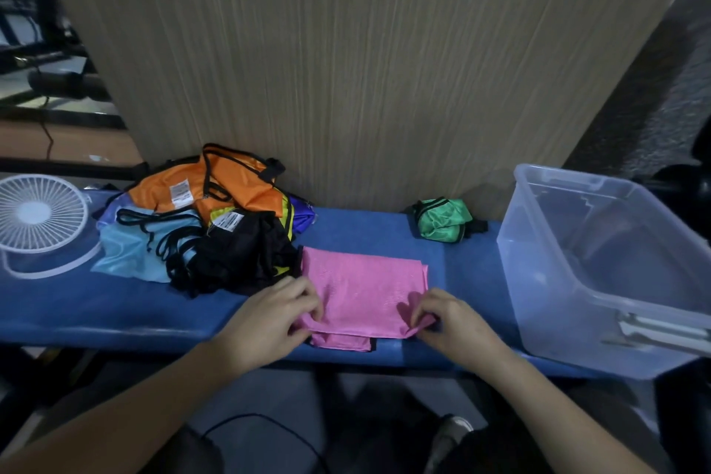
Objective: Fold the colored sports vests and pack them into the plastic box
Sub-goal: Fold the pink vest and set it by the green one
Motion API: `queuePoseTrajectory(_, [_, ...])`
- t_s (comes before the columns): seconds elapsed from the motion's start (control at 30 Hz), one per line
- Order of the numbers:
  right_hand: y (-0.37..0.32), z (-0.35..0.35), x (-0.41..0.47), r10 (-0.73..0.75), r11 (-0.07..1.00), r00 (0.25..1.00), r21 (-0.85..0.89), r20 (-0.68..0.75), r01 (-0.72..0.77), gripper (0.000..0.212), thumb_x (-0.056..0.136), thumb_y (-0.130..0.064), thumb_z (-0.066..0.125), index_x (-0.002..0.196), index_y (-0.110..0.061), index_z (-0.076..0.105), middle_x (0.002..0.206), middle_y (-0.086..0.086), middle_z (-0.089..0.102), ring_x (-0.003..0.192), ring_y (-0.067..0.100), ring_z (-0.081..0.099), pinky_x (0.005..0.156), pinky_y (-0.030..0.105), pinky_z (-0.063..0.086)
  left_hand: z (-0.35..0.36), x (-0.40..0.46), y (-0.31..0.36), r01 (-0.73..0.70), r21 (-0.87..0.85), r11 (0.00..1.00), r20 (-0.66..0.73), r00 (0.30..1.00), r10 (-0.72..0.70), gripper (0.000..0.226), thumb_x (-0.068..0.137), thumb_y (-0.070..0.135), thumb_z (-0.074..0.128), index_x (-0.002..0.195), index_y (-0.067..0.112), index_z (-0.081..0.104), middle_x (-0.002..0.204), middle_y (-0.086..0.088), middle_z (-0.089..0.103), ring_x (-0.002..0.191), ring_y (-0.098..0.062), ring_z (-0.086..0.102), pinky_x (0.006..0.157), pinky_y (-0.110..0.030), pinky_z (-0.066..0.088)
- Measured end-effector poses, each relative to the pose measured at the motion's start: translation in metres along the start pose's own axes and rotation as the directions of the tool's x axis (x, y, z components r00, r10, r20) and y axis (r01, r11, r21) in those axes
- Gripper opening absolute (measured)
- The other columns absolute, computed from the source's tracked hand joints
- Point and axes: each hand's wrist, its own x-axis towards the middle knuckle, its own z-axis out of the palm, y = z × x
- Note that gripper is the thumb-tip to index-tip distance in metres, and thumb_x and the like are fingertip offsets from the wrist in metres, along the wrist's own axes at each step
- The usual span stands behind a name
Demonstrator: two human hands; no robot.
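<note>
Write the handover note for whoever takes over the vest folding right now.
Left hand and right hand each pinch a near corner of the half-folded pink mesh vest on the blue table.
Clear plastic box, at right, looks empty.
Green vest lies bundled by the box.
Left: finish the pink, fold the pile of orange, light-blue, black vests, pack everything.
</note>
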Motion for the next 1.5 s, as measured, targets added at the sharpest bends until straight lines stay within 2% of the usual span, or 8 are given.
queuePoseTrajectory(0.2, [-0.001, -0.005, 0.0, 0.015, 0.966, 0.998, -0.259, 0.065, 0.002, 0.043, 0.07, -0.062, 0.043, 0.091, -0.034, 0.069, 0.101, -0.016, 0.059, 0.087, 0.014, 0.05, 0.078, 0.032, 0.038, 0.005, -0.002, -0.002, 0.002, 0.011, 1.0, -0.034, 0.999, -0.001, 0.03, 0.089, 0.063, 0.052, 0.087, 0.036, 0.064, 0.101, 0.021, 0.047, 0.095, 0.0, 0.047, 0.086, -0.02, 0.036])
queuePoseTrajectory(0.5, [-0.011, 0.009, 0.042, -0.042, 0.98, 0.999, -0.196, -0.032, 0.035, 0.058, 0.082, -0.058, 0.042, 0.126, -0.023, 0.058, 0.13, -0.01, 0.053, 0.115, 0.016, 0.048, 0.103, 0.032, 0.04, 0.011, 0.051, 0.012, 0.078, 0.012, 0.997, -0.076, 0.994, -0.077, 0.044, 0.094, 0.055, 0.043, 0.125, 0.03, 0.059, 0.132, 0.015, 0.048, 0.125, -0.008, 0.046, 0.107, -0.029, 0.037])
queuePoseTrajectory(0.67, [-0.003, 0.025, 0.053, -0.056, 0.979, 0.998, -0.195, 0.002, 0.056, 0.072, 0.086, -0.067, 0.041, 0.146, -0.026, 0.042, 0.157, -0.003, 0.032, 0.145, 0.016, 0.027, 0.119, 0.027, 0.016, 0.031, 0.064, 0.004, 0.14, 0.035, 0.99, 0.034, 0.989, -0.141, 0.065, 0.098, 0.06, 0.036, 0.155, 0.028, 0.033, 0.165, 0.011, 0.02, 0.153, -0.011, 0.014, 0.123, -0.028, 0.006])
queuePoseTrajectory(0.93, [0.013, 0.05, 0.045, -0.074, 0.947, 0.994, -0.307, 0.083, 0.096, 0.088, 0.089, -0.08, 0.004, 0.156, -0.027, 0.029, 0.167, -0.004, 0.012, 0.154, 0.016, -0.001, 0.122, 0.031, -0.009, 0.054, 0.059, -0.007, 0.199, 0.076, 0.977, 0.19, 0.959, -0.21, 0.09, 0.08, 0.076, -0.01, 0.159, 0.034, -0.001, 0.164, 0.014, -0.017, 0.152, -0.007, -0.016, 0.124, -0.03, -0.009])
queuePoseTrajectory(1.07, [0.013, 0.036, 0.053, -0.02, 0.981, 0.988, -0.187, 0.152, 0.048, 0.085, 0.085, -0.081, 0.024, 0.153, -0.031, 0.034, 0.164, -0.008, 0.021, 0.152, 0.013, 0.012, 0.123, 0.027, 0.001, 0.042, 0.066, -0.005, 0.224, 0.06, 0.973, 0.272, 0.934, -0.232, 0.088, 0.082, 0.079, 0.0, 0.159, 0.037, 0.004, 0.166, 0.014, -0.012, 0.152, -0.006, -0.014, 0.124, -0.034, -0.008])
queuePoseTrajectory(1.2, [0.011, 0.008, 0.074, 0.01, 0.989, 0.998, -0.145, 0.059, -0.001, 0.072, 0.081, -0.069, 0.044, 0.141, -0.03, 0.049, 0.141, -0.011, 0.048, 0.129, 0.015, 0.044, 0.111, 0.036, 0.032, 0.023, 0.084, -0.015, 0.22, 0.004, 0.976, 0.222, 0.951, -0.215, 0.076, 0.088, 0.076, 0.031, 0.152, 0.035, 0.035, 0.157, 0.013, 0.032, 0.148, -0.01, 0.022, 0.122, -0.032, 0.006])
queuePoseTrajectory(1.33, [0.017, -0.008, 0.097, 0.073, 0.979, 0.993, -0.198, 0.093, -0.053, 0.068, 0.082, -0.041, 0.074, 0.144, -0.031, 0.045, 0.143, -0.008, 0.046, 0.132, 0.019, 0.044, 0.109, 0.037, 0.035, 0.007, 0.11, -0.041, 0.271, -0.012, 0.962, 0.278, 0.925, -0.257, 0.072, 0.084, 0.066, 0.056, 0.147, 0.031, 0.046, 0.142, 0.009, 0.052, 0.135, -0.013, 0.046, 0.116, -0.032, 0.028])
queuePoseTrajectory(1.5, [0.025, -0.011, 0.112, 0.172, 0.971, 0.962, -0.2, 0.214, -0.129, 0.076, 0.077, -0.045, 0.08, 0.143, -0.027, 0.047, 0.139, -0.003, 0.054, 0.128, 0.022, 0.049, 0.109, 0.04, 0.038, 0.002, 0.124, -0.061, 0.365, -0.078, 0.928, 0.433, 0.851, -0.298, 0.07, 0.08, 0.042, 0.081, 0.142, 0.022, 0.054, 0.131, 0.003, 0.059, 0.121, -0.013, 0.057, 0.106, -0.027, 0.042])
